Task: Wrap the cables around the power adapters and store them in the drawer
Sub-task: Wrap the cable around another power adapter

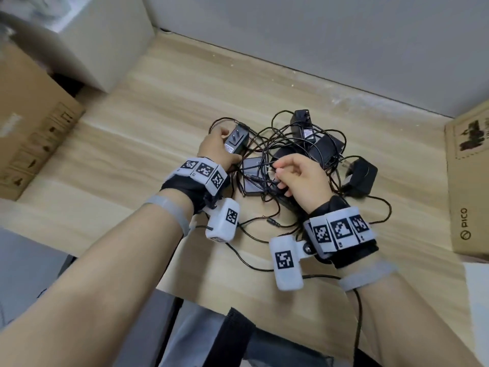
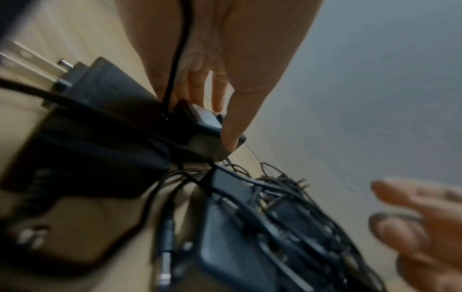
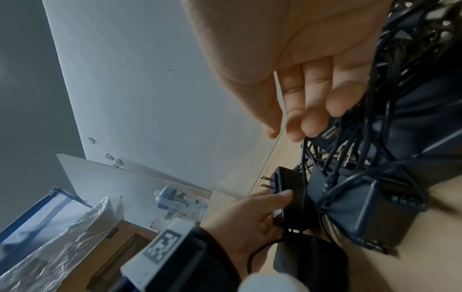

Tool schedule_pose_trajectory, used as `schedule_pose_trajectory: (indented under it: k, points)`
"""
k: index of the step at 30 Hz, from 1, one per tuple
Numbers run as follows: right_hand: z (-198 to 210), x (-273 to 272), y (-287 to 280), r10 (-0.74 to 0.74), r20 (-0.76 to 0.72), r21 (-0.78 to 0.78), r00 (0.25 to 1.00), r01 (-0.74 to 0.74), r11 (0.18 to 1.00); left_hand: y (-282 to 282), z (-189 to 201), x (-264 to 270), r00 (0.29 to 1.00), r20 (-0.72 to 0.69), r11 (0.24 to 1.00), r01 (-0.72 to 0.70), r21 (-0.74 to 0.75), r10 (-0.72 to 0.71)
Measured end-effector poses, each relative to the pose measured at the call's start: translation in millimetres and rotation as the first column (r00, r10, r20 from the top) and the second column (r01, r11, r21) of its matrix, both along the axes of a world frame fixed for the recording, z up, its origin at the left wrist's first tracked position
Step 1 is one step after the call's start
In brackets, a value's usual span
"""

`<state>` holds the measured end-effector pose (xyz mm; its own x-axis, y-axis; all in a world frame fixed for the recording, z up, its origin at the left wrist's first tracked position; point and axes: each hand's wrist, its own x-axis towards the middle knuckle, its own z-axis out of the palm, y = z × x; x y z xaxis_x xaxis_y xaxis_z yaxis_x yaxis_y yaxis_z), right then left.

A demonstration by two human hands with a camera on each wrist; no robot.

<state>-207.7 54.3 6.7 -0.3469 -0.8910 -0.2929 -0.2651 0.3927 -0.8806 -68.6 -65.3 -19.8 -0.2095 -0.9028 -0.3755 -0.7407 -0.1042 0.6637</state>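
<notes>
Black power adapters lie tangled in thin cables on the wooden table; left hand grips one two-pronged adapter, right hand, fingers curled, apparently pinches a cable.

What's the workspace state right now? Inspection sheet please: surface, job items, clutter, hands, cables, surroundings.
Surface: light wood desk, mostly bare apart from the pile at its centre.
Job's things: several black power adapters lying in one heap, none wrapped; no drawer in view.
Clutter: nothing seen beyond the heap.
Grippers: left hand grips one two-prong adapter at the heap's left edge; right hand has its fingers curled among the cords, seemingly pinching one.
Cables: thin black cords tangled over and between the adapters, loops trailing toward the desk's near edge.
Surroundings: grey wall behind, cardboard boxes left and right.
</notes>
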Motion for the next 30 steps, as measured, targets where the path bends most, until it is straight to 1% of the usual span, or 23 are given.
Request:
schedule_pose_trajectory:
  k: [3,5,6,7,8,9,10,11,12,14,17,18,20,22,23,25,28,30]
  points:
    - [2.3,5.3,-5.0,0.004,0.001,-0.008,1.000,-0.004,1.000,-3.2,-0.6,0.5,0.985,0.128,0.991,0.121,-0.061,-0.112]
    - [4.9,7.0,-6.7,-0.011,-0.001,-0.015,1.000,0.011,1.000,-5.9,4.6,0.8,0.982,0.150,0.991,0.124,-0.049,-0.115]
    - [6.8,7.2,-7.3,-0.028,0.010,-0.020,1.000,0.028,0.999,-6.3,8.5,0.5,0.990,0.113,0.996,0.086,-0.023,-0.083]
    - [8.1,7.4,-7.6,-0.046,0.022,-0.023,0.999,0.047,0.999,-5.6,15.3,0.0,0.999,0.015,0.999,0.037,0.015,-0.037]
    - [10.4,7.4,-8.0,-0.064,0.033,-0.027,0.997,0.065,0.997,-3.7,23.4,-1.4,0.991,-0.134,0.997,-0.015,0.073,0.025]
    - [14.1,7.7,-8.0,-0.078,0.046,-0.029,0.996,0.079,0.996,0.5,34.8,-3.4,0.947,-0.304,0.987,-0.060,0.149,0.104]
    - [19.3,8.4,-7.7,-0.084,0.063,-0.031,0.994,0.086,0.996,6.0,46.7,-5.8,0.870,-0.456,0.969,-0.089,0.231,0.189]
    - [25.0,9.0,-7.1,-0.083,0.078,-0.035,0.993,0.086,0.996,12.3,58.4,-8.6,0.786,-0.565,0.950,-0.088,0.299,0.250]
    - [31.2,9.0,-6.1,-0.077,0.092,-0.041,0.993,0.081,0.996,18.5,69.0,-11.9,0.722,-0.635,0.940,-0.059,0.337,0.273]
    - [45.4,8.1,-3.1,-0.063,0.138,-0.066,0.988,0.073,0.995,31.2,88.3,-18.1,0.613,-0.743,0.933,0.027,0.359,0.268]
    - [64.8,1.6,2.7,-0.068,0.198,-0.113,0.978,0.092,0.989,47.0,109.5,-26.2,0.443,-0.863,0.931,0.146,0.335,0.241]
    - [70.6,-1.1,5.1,-0.068,0.223,-0.127,0.972,0.098,0.987,50.6,113.9,-29.6,0.408,-0.883,0.933,0.166,0.321,0.231]
    - [80.7,-6.0,10.1,-0.052,0.265,-0.149,0.963,0.094,0.984,57.3,121.1,-36.6,0.368,-0.906,0.937,0.188,0.294,0.210]
    - [90.5,-10.2,15.3,-0.024,0.262,-0.168,0.965,0.070,0.983,62.5,126.8,-42.3,0.365,-0.911,0.938,0.205,0.278,0.190]
    - [95.2,-12.2,17.7,-0.007,0.257,-0.181,0.967,0.055,0.982,64.4,129.3,-44.4,0.378,-0.909,0.941,0.207,0.269,0.177]
    - [104.1,-17.9,22.4,0.019,0.229,-0.209,0.973,0.030,0.977,64.9,134.8,-46.1,0.427,-0.893,0.951,0.189,0.243,0.143]
    - [116.2,-29.6,29.0,0.026,0.100,-0.270,0.995,0.002,0.963,60.4,144.1,-44.9,0.508,-0.857,0.970,0.146,0.192,0.093]
    - [125.2,-35.9,32.0,0.010,0.030,-0.309,0.999,0.000,0.951,57.8,149.9,-44.0,0.534,-0.843,0.966,0.181,0.185,0.061]
